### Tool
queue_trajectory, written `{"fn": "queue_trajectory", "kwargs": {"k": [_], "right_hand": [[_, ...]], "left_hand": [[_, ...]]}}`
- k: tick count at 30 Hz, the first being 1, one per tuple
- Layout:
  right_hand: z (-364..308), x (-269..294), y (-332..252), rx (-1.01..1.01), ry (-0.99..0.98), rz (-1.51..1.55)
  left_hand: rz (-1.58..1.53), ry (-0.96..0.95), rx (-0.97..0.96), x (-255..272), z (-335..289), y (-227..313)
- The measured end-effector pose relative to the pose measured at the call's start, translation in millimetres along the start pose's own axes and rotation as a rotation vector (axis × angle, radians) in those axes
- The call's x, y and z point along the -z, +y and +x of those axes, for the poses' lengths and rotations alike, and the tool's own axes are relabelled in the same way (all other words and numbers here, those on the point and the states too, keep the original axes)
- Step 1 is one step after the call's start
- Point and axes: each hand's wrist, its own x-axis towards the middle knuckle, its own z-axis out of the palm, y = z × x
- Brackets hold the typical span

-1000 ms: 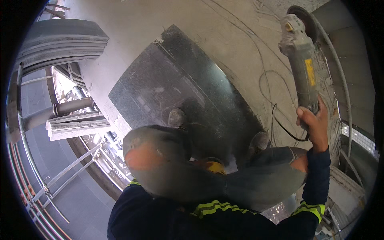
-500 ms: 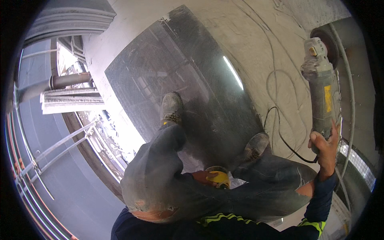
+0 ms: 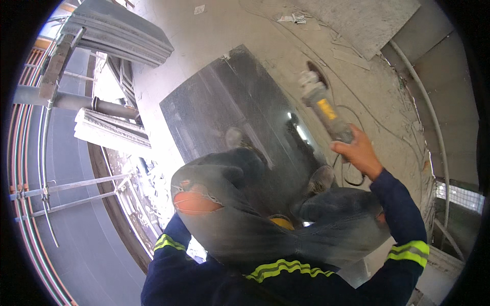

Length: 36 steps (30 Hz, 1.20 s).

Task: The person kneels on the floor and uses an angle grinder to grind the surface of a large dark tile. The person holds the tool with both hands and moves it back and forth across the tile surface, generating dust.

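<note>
My right hand (image 3: 361,154) grips the rear end of a grey angle grinder (image 3: 326,109) with a yellow label. Held up over the right side of a dark polished stone slab (image 3: 224,97), the tool is slightly blurred, and its disc (image 3: 317,74) is at the far end. A black cord runs from below the hand. My left hand is out of sight behind my bent left leg; only the sleeve (image 3: 176,235) shows. Between my thighs, a round yellow thing (image 3: 282,221) is partly hidden. My shoes rest on the slab.
A stack of grey slabs (image 3: 120,33) stands at the far left, with pale slabs (image 3: 112,133) nearer. Metal rails (image 3: 71,186) line the left side. A cable (image 3: 375,120) winds over the dusty floor. A pipe (image 3: 434,109) runs along the right.
My right hand has swung the grinder leftward from the far right to the slab's right edge. My left hand has let go of the yellow thing and gone out of sight. The view has shifted.
</note>
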Motion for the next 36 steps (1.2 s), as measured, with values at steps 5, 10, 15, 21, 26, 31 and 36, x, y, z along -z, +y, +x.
{"fn": "queue_trajectory", "kwargs": {"k": [5, 10, 15, 21, 26, 31, 36], "right_hand": [[73.9, -97.5, 23.2, -0.044, -0.093, -0.156], [144.5, -202.6, 63.2, 0.093, -0.020, -0.206], [180.1, -251.8, 49.5, -0.018, -0.115, -0.136], [206.3, -273.1, 59.3, -0.041, -0.058, -0.079], [218.3, -272.0, 55.2, -0.064, -0.103, -0.077], [221.2, -279.0, 59.5, -0.061, -0.101, -0.047], [220.3, -281.7, 54.6, -0.101, -0.107, -0.064]], "left_hand": [[-0.270, -0.183, -0.251, -1.2, 66.9, 114.8], [-0.687, -0.295, -0.334, -62.7, 63.4, 236.8], [-0.984, -0.206, -0.336, -67.3, 80.9, 272.5], [-0.804, -0.074, -0.292, -54.7, 136.0, 265.0], [-0.866, -0.044, -0.323, -59.9, 150.3, 268.1], [-0.822, -0.012, -0.329, -55.7, 145.4, 269.8], [-0.800, -0.035, -0.332, -51.9, 149.1, 268.0]]}}
